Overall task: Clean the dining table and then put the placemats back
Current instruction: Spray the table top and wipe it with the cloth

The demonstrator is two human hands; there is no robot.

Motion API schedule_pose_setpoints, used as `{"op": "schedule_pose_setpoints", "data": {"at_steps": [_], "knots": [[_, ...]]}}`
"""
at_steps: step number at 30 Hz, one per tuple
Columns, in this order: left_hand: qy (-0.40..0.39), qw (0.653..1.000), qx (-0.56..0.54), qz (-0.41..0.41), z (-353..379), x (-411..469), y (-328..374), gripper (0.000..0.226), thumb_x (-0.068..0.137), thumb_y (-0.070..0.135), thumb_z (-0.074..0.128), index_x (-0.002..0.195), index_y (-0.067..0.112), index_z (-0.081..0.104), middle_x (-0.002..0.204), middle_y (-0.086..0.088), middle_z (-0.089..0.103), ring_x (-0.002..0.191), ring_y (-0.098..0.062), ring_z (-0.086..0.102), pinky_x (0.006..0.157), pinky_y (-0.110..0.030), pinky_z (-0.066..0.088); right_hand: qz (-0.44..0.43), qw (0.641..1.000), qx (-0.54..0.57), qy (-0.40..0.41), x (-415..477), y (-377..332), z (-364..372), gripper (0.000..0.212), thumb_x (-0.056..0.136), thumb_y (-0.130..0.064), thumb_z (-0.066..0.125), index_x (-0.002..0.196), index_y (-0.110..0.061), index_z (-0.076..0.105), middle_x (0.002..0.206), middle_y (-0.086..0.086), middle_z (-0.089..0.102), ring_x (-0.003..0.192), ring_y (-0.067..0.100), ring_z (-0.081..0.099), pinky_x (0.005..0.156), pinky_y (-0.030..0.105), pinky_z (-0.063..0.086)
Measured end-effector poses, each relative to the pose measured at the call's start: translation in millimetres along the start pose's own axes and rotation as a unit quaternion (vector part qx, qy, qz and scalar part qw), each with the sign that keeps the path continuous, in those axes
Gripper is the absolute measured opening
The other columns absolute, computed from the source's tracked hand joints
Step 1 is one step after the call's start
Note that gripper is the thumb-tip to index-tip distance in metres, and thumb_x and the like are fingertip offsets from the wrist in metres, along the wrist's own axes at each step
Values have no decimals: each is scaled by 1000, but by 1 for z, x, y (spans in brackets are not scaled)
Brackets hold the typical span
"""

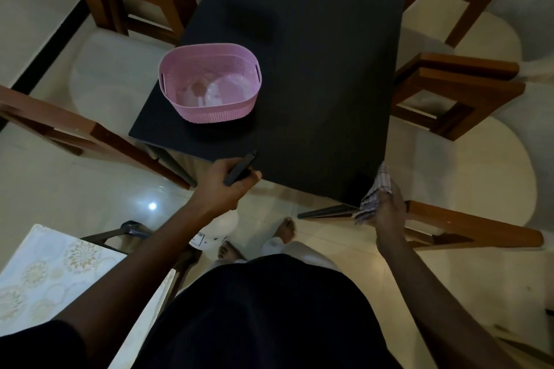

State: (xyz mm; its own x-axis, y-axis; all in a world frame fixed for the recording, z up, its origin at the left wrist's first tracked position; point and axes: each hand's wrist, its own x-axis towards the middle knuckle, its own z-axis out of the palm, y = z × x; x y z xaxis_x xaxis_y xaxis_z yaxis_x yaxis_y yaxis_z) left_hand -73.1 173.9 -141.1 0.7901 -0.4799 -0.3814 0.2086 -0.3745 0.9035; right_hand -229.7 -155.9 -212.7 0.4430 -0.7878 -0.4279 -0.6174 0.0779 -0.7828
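The left hand (221,186) grips a black-nozzled white plastic spray bottle (220,228), largely hidden below it; the right hand (388,211) clutches a checked cloth (374,193).

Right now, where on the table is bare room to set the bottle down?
The dark table is bare right of the pink basket through to the far and right edges. Crowded only at the left edge, where the basket sits.

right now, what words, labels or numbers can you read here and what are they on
Label on the spray bottle in the left hand: dark print, too small and blurred to read.
No text shows on the pink basket, the checked cloth or the placemats.
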Motion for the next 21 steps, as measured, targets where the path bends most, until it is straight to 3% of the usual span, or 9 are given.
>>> {"op": "schedule_pose_setpoints", "data": {"at_steps": [2, 4, 7, 10, 14, 17, 21], "knots": [[-4, 1000, 0, -10, -4, 3, -2, 22, 101, 28, 69, 96, 7, 68, 68, -4, 60, 50, -12, 56, 48, -25, 47, -44, 994, -72, -63, 7, -16, 25, 44, 109, -46, 42, 154, -45, 43, 146, 12, 56, 126, 37, 59, 103, 59, 54], [-6, 999, 9, -31, -4, 9, -3, 24, 101, 30, 69, 94, 7, 68, 64, -3, 59, 48, -13, 54, 48, -27, 47, -71, 980, -145, -113, 20, -26, 60, 48, 110, -44, 42, 157, -50, 36, 163, 6, 40, 139, 33, 48, 112, 54, 46], [4, 998, 26, -55, 0, 20, -3, 26, 99, 35, 70, 89, 11, 68, 58, 1, 57, 48, -15, 56, 51, -32, 48, -138, 935, -304, -118, 39, -39, 119, 59, 111, -28, 42, 167, -29, 23, 175, -1, 17, 161, 28, 14, 130, 47, 13], [5, 998, 17, -65, 4, 33, 1, 28, 99, 37, 70, 92, 10, 69, 64, -5, 60, 52, -19, 57, 55, -35, 50, -188, 892, -382, -151, 59, -59, 167, 65, 110, -27, 42, 169, -25, 15, 177, -1, 7, 163, 25, 0, 132, 45, 0], [18, 996, 9, -82, 7, 50, 12, 34, 99, 35, 71, 92, 1, 67, 62, -7, 58, 50, -21, 55, 53, -35, 48, -289, 818, -435, -242, 57, -84, 206, 67, 109, -28, 42, 169, -26, 13, 178, -1, 5, 164, 26, -2, 132, 42, -5], [14, 997, 0, -74, 2, 64, 20, 36, 97, 39, 70, 90, 4, 68, 68, -19, 62, 52, -22, 55, 54, -37, 47, -388, 750, -441, -304, 32, -88, 208, 67, 108, -24, 44, 169, -24, 15, 177, 2, 10, 163, 25, 1, 132, 46, -3], [28, 997, -27, -68, -12, 84, 35, 18, 99, 28, 71, 96, 11, 72, 71, -2, 69, 53, -10, 60, 50, -29, 46, -499, 633, -415, -422, 13, -67, 180, 58, 109, -25, 41, 165, -22, 30, 173, 3, 26, 162, 25, 14, 132, 41, 0]]}}
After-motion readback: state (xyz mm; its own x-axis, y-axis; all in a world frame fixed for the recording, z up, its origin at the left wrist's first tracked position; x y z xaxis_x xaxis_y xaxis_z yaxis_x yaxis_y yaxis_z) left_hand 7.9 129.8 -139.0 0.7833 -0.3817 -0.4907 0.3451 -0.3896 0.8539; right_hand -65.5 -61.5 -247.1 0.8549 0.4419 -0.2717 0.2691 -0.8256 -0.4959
